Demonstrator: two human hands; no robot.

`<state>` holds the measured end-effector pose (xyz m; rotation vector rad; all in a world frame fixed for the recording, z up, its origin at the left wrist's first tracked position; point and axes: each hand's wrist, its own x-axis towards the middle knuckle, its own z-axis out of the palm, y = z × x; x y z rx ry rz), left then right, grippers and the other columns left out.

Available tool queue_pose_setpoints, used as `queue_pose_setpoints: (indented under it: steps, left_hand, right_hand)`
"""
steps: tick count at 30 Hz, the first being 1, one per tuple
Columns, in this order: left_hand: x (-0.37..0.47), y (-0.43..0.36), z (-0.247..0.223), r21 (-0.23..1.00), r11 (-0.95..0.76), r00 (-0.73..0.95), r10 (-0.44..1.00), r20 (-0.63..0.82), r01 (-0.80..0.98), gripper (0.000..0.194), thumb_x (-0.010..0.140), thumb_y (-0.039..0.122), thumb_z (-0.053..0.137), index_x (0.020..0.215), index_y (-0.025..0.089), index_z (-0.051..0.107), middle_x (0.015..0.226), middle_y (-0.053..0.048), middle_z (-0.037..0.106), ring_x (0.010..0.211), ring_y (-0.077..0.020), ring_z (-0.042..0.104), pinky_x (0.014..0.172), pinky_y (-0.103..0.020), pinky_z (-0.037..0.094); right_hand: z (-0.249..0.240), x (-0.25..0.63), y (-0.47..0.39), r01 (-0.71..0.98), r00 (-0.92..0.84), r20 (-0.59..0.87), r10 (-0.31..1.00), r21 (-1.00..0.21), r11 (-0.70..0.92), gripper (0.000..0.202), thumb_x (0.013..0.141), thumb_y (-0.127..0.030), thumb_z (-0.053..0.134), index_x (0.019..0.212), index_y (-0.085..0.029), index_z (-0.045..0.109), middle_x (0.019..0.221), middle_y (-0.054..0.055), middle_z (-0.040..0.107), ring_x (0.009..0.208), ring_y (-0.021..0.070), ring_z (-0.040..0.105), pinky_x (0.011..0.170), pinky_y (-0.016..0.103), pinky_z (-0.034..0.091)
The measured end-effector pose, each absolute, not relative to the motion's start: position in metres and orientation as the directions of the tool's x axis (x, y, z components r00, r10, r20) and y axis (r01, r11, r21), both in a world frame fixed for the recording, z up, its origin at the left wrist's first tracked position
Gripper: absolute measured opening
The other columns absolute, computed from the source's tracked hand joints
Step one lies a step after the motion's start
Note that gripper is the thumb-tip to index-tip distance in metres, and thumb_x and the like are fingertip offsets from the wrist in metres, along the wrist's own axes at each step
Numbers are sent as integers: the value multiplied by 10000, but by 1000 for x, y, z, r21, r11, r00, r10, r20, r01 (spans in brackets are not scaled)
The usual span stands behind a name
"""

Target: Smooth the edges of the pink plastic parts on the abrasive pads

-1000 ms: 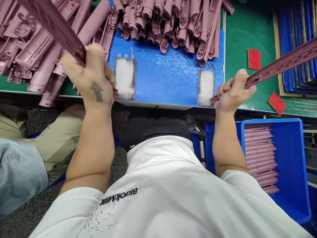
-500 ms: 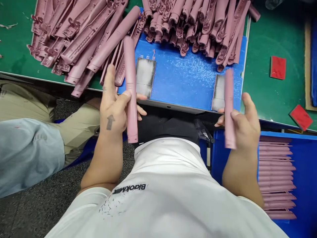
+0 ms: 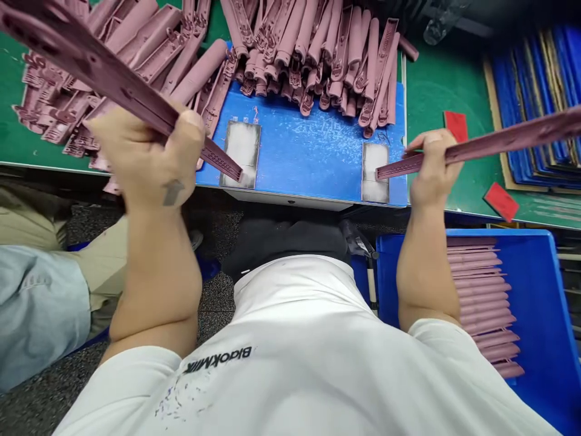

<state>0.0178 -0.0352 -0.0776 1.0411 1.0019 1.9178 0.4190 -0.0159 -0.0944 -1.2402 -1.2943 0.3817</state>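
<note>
My left hand (image 3: 149, 151) is closed round a long pink plastic shell (image 3: 104, 72), raised and tilted, its hollow side showing. The lower end of that shell is over or on the left grey-white pad (image 3: 236, 142); whether it touches, I cannot tell. In my right hand (image 3: 436, 163) another pink plastic shell (image 3: 512, 136) slants up to the right. Its near end lies at the right grey-white pad (image 3: 374, 184). Both pads are on a blue board (image 3: 313, 157).
Heaps of pink shells (image 3: 290, 48) cover the back of the green table (image 3: 424, 66). A blue bin (image 3: 540, 290) at lower right holds a row of shells. Red squares (image 3: 502, 201) and stacked blue sheets (image 3: 535, 79) lie rightward. Another person's leg (image 3: 40, 290) is at left.
Both shells have swung from near upright to steeply slanted, with one end of each now at the pads. My hands have turned over and moved apart. The view has shifted right.
</note>
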Motion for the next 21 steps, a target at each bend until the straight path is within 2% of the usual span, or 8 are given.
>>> queue_pose_setpoints:
  steps: [2, 3, 5, 7, 9, 12, 17, 21]
  left_hand:
    - [30, -20, -86, 832, -475, -354, 860, 369, -287, 410, 1051, -2, 603, 685, 150, 709, 690, -19, 564, 624, -104, 585, 599, -165, 545]
    - [36, -14, -90, 833, -451, -309, 881, 358, -320, 404, 1073, 75, 585, 687, 183, 637, 653, -8, 494, 558, -118, 507, 539, -199, 492]
    - [46, -6, -95, 828, -391, -323, 907, 270, -403, 461, 1130, 193, 527, 676, 247, 465, 593, 48, 278, 463, -114, 201, 430, -242, 238]
    - [54, 2, -98, 838, -374, -392, 895, 213, -398, 528, 1187, 194, 441, 671, 263, 353, 605, 67, 143, 521, -116, 5, 471, -272, 52]
    - [61, 12, -99, 848, -387, -455, 867, 202, -362, 592, 1243, 191, 432, 673, 266, 293, 630, 62, 111, 542, -126, -7, 491, -295, 33]
    - [70, 30, -101, 834, -432, -499, 836, 227, -344, 623, 1285, 233, 538, 712, 273, 294, 679, 61, 133, 550, -135, 39, 485, -303, 95]
    - [78, 40, -105, 858, -430, -597, 778, 195, -280, 587, 1282, 146, 435, 745, 294, 250, 618, 61, 162, 500, -152, 103, 496, -334, 109]
    - [79, 36, -110, 819, -538, -612, 721, 326, -197, 532, 1235, 119, 389, 759, 299, 234, 619, 54, 174, 471, -145, 140, 487, -344, 135]
  right_hand:
    - [-104, 410, 1, 202, 415, 403, 816, -915, 349, 607, 1190, -773, 540, 771, -338, 483, 683, 3, 415, 666, 235, 540, 628, 422, 554]
    - [-108, 404, 6, 121, 449, 361, 818, -931, 345, 618, 1182, -795, 511, 774, -340, 419, 656, -25, 298, 597, 218, 445, 559, 393, 463]
    - [-113, 391, 11, 65, 481, 333, 811, -936, 346, 634, 1161, -807, 538, 794, -329, 342, 676, -55, 170, 547, 185, 309, 514, 345, 322]
    - [-115, 378, 15, 94, 514, 332, 791, -938, 332, 677, 1159, -837, 548, 811, -320, 283, 702, -65, 137, 549, 164, 224, 512, 322, 257]
    - [-115, 369, 24, 138, 556, 330, 763, -942, 307, 729, 1164, -912, 476, 833, -320, 210, 720, -70, 125, 570, 157, 174, 505, 323, 241]
    - [-113, 361, 40, 160, 582, 305, 754, -952, 261, 753, 1156, -989, 338, 866, -323, 139, 727, -74, 118, 594, 164, 156, 490, 345, 250]
    - [-112, 351, 41, 138, 641, 332, 693, -937, 321, 728, 1180, -952, 401, 871, -330, 184, 783, -79, 88, 583, 150, 134, 532, 329, 221]
    - [-112, 346, 37, 73, 691, 354, 631, -902, 426, 765, 1163, -979, 431, 848, -328, 182, 795, -74, 76, 587, 140, 90, 516, 326, 174]
